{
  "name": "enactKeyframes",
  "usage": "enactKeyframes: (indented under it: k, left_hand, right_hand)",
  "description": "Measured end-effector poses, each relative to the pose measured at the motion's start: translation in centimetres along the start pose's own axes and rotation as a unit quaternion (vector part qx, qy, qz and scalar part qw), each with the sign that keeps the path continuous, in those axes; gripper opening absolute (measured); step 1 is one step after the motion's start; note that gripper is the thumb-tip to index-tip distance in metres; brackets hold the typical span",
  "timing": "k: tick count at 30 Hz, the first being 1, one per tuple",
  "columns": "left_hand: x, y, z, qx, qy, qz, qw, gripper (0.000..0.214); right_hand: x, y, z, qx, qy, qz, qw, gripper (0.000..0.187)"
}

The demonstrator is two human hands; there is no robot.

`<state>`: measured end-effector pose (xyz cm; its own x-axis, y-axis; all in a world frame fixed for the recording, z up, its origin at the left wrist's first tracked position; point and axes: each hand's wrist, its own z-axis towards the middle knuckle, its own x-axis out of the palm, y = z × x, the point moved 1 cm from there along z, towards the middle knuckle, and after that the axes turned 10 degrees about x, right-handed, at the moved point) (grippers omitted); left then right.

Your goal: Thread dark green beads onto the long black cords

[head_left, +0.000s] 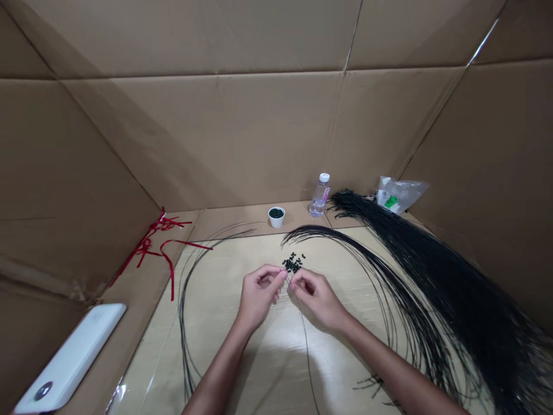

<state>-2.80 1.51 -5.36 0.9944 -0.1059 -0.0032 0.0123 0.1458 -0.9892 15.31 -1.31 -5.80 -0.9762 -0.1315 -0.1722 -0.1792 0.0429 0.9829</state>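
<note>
1. Enclosure: corrugated cardboard panels [242, 127] form the far, left and right walls around the work area.
2. Work surface: a pale wood-grain bench [224, 369] occupies the near centre.
3. Strand stock: a large bundle of black strands [436, 288] lies on the right, running from the far corner to the near edge. A smaller fanned bunch [345, 253] arcs beside it, and a thin black loop [184, 311] curves on the left.
4. Other items: red ribbon [159, 242] lies far left, a white power bank [71, 357] near left, a clear plastic bottle [319, 196] and a plastic bag [400, 195] far right.
5. Hands: the left hand [259, 297] and right hand [317, 300] are curled closed, fingertips pinching together at centre. A single black strand [306, 351] hangs from between them; the grip on it cannot be confirmed.
6. Small parts: loose black beads [292, 264] sit just beyond the hands. A white cup [276, 219] at the far edge holds more.
7. Status: most strands show no visible beads; at this resolution, none can be confirmed.
</note>
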Motion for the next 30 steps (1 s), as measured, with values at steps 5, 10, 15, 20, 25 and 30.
enactKeyframes:
  k: [5,10,15,20,25,30]
  left_hand:
    - [-0.2,0.8,-0.2,-0.025,0.001,-0.006,1.000,0.041]
    - [0.0,0.8,-0.2,-0.027,0.020,0.001,0.999,0.040]
    - [-0.3,0.6,1.5,0.063,0.039,0.142,0.987,0.030]
    - [0.0,1.2,4.1,0.175,0.059,0.357,0.916,0.014]
    - [0.6,0.9,4.3,0.192,0.051,0.367,0.909,0.014]
    - [0.7,0.8,2.7,0.081,-0.019,0.147,0.986,0.017]
  right_hand:
    - [0.1,-0.3,0.2,-0.012,0.000,-0.021,1.000,0.015]
    - [0.2,-0.8,0.4,-0.011,-0.003,-0.001,1.000,0.023]
    - [0.0,-1.0,0.7,0.007,-0.044,0.085,0.995,0.023]
    - [-0.3,-1.2,1.0,0.024,-0.103,0.171,0.979,0.021]
    - [-0.3,-1.2,1.1,0.028,-0.114,0.175,0.978,0.022]
    - [-0.4,-1.1,1.0,0.019,-0.087,0.153,0.984,0.016]
